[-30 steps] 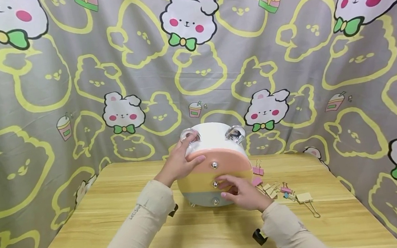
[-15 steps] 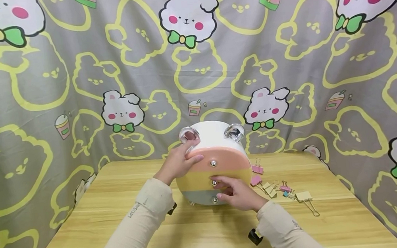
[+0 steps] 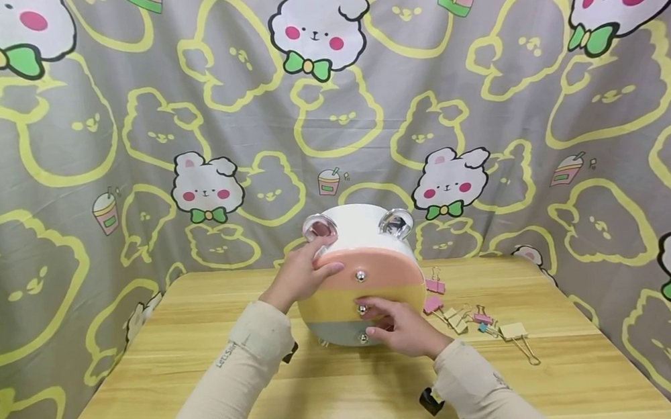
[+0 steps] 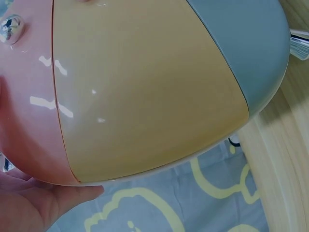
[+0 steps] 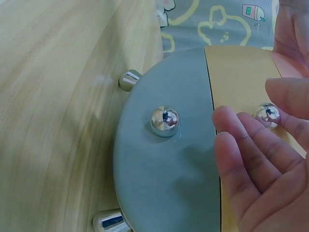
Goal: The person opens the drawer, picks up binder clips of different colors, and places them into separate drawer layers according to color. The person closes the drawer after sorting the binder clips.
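A round storage box [image 3: 327,307] with three drawer fronts, pink, yellow and grey-blue, stands upright on the table. Its top is white, with two silver ring ears [image 3: 396,224]. My left hand [image 3: 300,273] grips its upper left edge, thumb on the pink front and fingers by the left ear. In the left wrist view its fingers are partly hidden behind the box. My right hand [image 3: 410,327] pinches the middle drawer knob [image 5: 268,115], a shiny silver ball. The other fingers lie before the yellow and grey-blue fronts. All drawers look shut.
Several binder clips lie right of the box: pink ones [image 3: 436,285], yellow ones [image 3: 514,332] and a small teal one [image 3: 483,328]. The wooden table [image 3: 207,384] meets a patterned grey curtain [image 3: 267,128] at the back and sides. Silver feet [image 5: 129,79] support the box.
The whole view has shifted slightly since a second ago. My right hand has moved a little left with its fingers at the middle knob. Over the last half second nothing visibly differs.
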The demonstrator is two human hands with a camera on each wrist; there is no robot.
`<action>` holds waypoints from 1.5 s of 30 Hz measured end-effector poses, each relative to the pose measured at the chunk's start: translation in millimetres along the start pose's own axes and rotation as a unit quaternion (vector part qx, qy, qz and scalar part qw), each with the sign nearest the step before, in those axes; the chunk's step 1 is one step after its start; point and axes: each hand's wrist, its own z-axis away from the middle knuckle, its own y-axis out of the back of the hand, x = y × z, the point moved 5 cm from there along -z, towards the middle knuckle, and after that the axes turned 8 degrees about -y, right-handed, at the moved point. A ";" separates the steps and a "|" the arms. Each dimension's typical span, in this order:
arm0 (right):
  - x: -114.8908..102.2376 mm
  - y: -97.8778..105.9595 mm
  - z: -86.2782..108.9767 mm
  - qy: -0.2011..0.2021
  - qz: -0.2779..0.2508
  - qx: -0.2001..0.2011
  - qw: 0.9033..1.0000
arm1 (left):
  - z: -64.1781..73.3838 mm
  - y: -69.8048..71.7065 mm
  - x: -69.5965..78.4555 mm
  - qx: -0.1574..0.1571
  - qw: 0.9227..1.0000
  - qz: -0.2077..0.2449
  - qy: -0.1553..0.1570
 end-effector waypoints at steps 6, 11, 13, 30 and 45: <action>-1.3 0.6 1.0 0.004 0.007 -0.001 1.000 | -0.6 0.1 0.2 -0.001 1.000 0.001 0.005; -1.7 -0.2 2.3 -0.001 0.001 -0.004 1.000 | -0.1 0.3 0.9 -0.001 1.000 -0.003 0.006; -1.0 -1.0 2.8 -0.005 -0.003 -0.004 1.000 | 0.3 0.2 1.6 -0.001 1.000 -0.005 0.005; -1.2 -4.3 4.3 -0.024 -0.001 0.011 1.000 | 1.4 -0.7 2.4 0.003 1.000 -0.011 0.001; -9.1 -5.0 18.5 -0.031 0.023 -0.004 0.999 | 1.4 -2.4 -0.4 0.006 1.000 -0.012 0.000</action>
